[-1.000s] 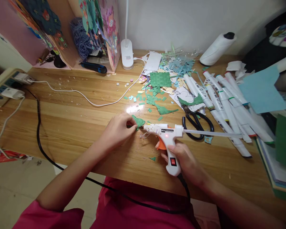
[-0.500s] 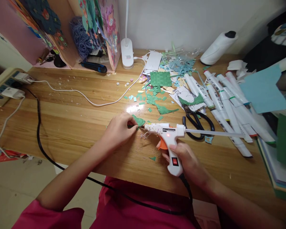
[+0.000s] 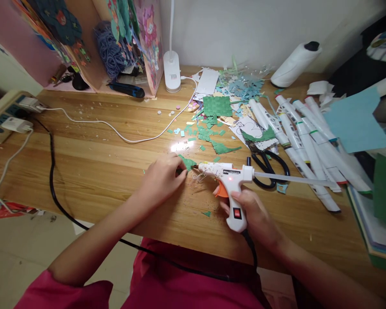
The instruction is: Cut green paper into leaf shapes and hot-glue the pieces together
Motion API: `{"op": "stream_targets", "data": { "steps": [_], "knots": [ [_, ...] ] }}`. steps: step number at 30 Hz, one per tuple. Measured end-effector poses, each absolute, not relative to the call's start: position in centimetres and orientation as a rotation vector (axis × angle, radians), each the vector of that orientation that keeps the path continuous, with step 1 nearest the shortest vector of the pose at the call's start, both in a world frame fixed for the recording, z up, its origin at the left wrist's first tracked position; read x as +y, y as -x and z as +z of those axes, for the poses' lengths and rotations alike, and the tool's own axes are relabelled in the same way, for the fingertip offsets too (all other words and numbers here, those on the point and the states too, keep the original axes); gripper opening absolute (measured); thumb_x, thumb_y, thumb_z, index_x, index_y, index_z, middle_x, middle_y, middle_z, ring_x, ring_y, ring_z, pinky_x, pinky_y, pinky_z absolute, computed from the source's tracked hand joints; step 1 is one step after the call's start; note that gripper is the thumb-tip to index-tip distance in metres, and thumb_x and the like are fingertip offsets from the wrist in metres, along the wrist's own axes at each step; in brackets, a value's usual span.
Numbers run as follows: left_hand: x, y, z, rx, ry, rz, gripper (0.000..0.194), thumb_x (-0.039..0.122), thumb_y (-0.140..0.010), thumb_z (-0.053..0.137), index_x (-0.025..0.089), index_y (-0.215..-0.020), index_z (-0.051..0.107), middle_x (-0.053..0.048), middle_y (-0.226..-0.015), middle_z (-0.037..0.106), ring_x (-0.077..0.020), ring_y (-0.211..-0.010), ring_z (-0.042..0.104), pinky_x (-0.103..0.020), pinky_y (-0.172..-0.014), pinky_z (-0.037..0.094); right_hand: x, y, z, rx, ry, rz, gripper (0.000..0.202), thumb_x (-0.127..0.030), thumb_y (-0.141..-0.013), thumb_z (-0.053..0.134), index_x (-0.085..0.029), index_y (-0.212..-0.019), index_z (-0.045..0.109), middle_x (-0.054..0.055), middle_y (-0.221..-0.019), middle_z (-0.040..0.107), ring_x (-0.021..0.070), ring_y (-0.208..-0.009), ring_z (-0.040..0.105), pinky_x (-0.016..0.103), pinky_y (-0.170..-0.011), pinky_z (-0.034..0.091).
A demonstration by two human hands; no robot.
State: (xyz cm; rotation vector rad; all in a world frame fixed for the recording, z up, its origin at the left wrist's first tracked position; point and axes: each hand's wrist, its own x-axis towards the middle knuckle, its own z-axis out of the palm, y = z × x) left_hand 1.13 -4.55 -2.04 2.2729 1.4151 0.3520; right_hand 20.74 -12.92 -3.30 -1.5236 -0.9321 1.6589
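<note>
My left hand (image 3: 164,172) is closed on a small piece of green paper (image 3: 188,162), its fingertips pinching the left side close to the tabletop. In my right hand (image 3: 251,206) is a white glue gun (image 3: 234,182), with fingers wrapped round the handle by the orange trigger (image 3: 222,189). The gun's metal nozzle points left and meets or nearly meets the green paper's right side. A long clear glue stick (image 3: 289,178) sticks out of the gun's back. Thin strands of glue hang under the nozzle.
Black scissors (image 3: 266,168) lie behind the glue stick, beside several white markers (image 3: 304,128). Green paper scraps (image 3: 223,147) and a woven green paper square (image 3: 217,106) lie farther back. A black cable (image 3: 52,171) crosses the left side. A white lamp base (image 3: 172,72) stands near the wall.
The glue gun has shifted slightly right and up, and its nozzle has moved along the green paper to its right end. My left hand stays almost in place.
</note>
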Motion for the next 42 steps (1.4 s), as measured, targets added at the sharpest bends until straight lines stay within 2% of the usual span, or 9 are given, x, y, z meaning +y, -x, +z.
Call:
{"op": "stream_targets", "data": {
  "steps": [11,14,17,24,26,30,36,42],
  "knots": [
    [-5.5,-1.9,-2.1,1.52,-2.472,0.23,0.013,0.021,-0.083,0.05,0.016,-0.074,0.059,-0.006,-0.084,0.063,-0.021,-0.078,0.059,-0.03,-0.064,0.041,-12.8,-20.9,-3.0,-0.961,1.536,1.624,0.039,-0.049,-0.079,0.045,-0.013,-0.086,0.057,-0.002,-0.056,0.049,0.0113,-0.047,0.041,0.023,-0.045,0.035],
    [-5.6,-1.6,-1.8,1.478,-2.426,0.243,0.012,0.02,-0.082,0.052,0.017,-0.075,0.06,-0.007,-0.086,0.063,-0.0206,-0.079,0.059,-0.03,-0.066,0.043,-12.8,-20.9,-3.0,-0.954,1.546,1.626,0.038,-0.048,-0.079,0.045,-0.014,-0.088,0.058,-0.002,-0.057,0.05,0.0121,-0.047,0.043,0.023,-0.045,0.036],
    [-5.4,-1.2,-1.4,1.399,-2.328,0.274,0.011,0.018,-0.081,0.052,0.017,-0.077,0.062,-0.006,-0.088,0.064,-0.0192,-0.08,0.059,-0.029,-0.069,0.044,-12.8,-21.0,-3.1,-0.952,1.554,1.606,0.036,-0.048,-0.078,0.046,-0.015,-0.082,0.058,-0.002,-0.055,0.05,0.0116,-0.046,0.042,0.023,-0.044,0.035],
    [-4.2,-1.1,-1.1,1.41,-2.221,0.294,0.014,0.022,-0.086,0.047,0.017,-0.087,0.06,-0.005,-0.082,0.065,-0.0177,-0.073,0.058,-0.028,-0.062,0.04,-12.9,-21.1,-3.1,-0.882,1.531,1.597,0.032,-0.046,-0.078,0.049,-0.017,-0.082,0.061,-0.002,-0.055,0.052,0.0121,-0.046,0.042,0.023,-0.043,0.035],
    [-3.8,-1.4,-1.2,1.396,-2.247,0.294,0.013,0.026,-0.085,0.051,0.018,-0.09,0.059,-0.005,-0.085,0.064,-0.0187,-0.076,0.058,-0.029,-0.063,0.04,-12.9,-21.2,-3.0,-0.865,1.525,1.599,0.031,-0.046,-0.078,0.049,-0.018,-0.077,0.06,-0.002,-0.053,0.05,0.0117,-0.044,0.039,0.024,-0.042,0.033],
    [-3.1,-1.8,-1.7,1.337,-2.372,0.369,0.019,0.03,-0.079,0.062,0.019,-0.093,0.06,-0.007,-0.096,0.058,-0.0221,-0.093,0.054,-0.032,-0.074,0.043,-12.9,-21.4,-3.1,-0.813,1.548,1.583,0.029,-0.047,-0.078,0.049,-0.02,-0.068,0.055,-0.001,-0.054,0.051,0.013,-0.044,0.039,0.027,-0.043,0.031],
    [-2.9,-2.2,-2.6,1.265,-2.386,0.442,0.009,0.024,-0.08,0.059,0.018,-0.087,0.06,-0.007,-0.093,0.055,-0.0206,-0.093,0.053,-0.032,-0.08,0.043,-13.1,-21.9,-3.4,-0.857,1.533,1.593,0.03,-0.045,-0.082,0.045,-0.022,-0.066,0.055,0.001,-0.056,0.051,0.0162,-0.05,0.041,0.029,-0.047,0.033],
    [-2.8,-2.4,-2.8,1.248,-2.371,0.409,0.008,0.02,-0.08,0.056,0.019,-0.085,0.063,-0.006,-0.091,0.056,-0.0202,-0.091,0.054,-0.032,-0.08,0.044,-13.5,-22.0,-3.9,-0.805,1.51,1.59,0.031,-0.047,-0.083,0.047,-0.021,-0.07,0.059,0.002,-0.055,0.052,0.0172,-0.052,0.043,0.029,-0.049,0.035]
  ]
}}
